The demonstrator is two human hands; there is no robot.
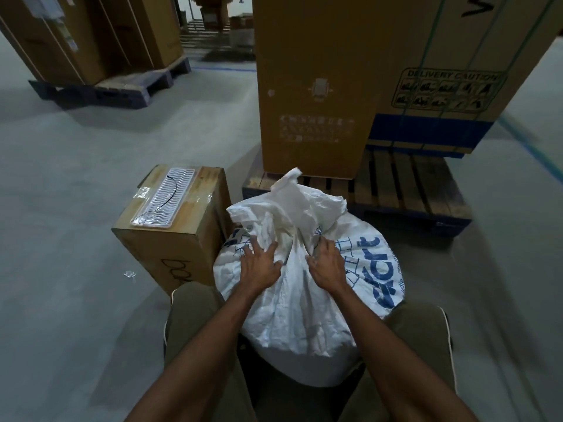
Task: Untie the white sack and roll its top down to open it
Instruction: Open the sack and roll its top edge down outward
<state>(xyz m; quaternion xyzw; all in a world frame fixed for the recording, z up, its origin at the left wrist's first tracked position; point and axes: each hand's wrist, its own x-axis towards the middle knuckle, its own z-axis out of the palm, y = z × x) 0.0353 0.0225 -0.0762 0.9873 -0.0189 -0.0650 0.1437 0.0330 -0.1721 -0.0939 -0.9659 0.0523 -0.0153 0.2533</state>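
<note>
White woven sack with blue print stands on the floor between the person's knees, beside a cardboard box. The left hand lies spread flat on it; the right hand fingers clench the gathered neck.

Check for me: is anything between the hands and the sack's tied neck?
Nothing visible. Both hands are already on the white sack: the left hand is spread flat on the cloth left of the gathered neck, and the right hand grips the cloth right of it. The small carton stands beside the sack, clear of the neck.
</note>
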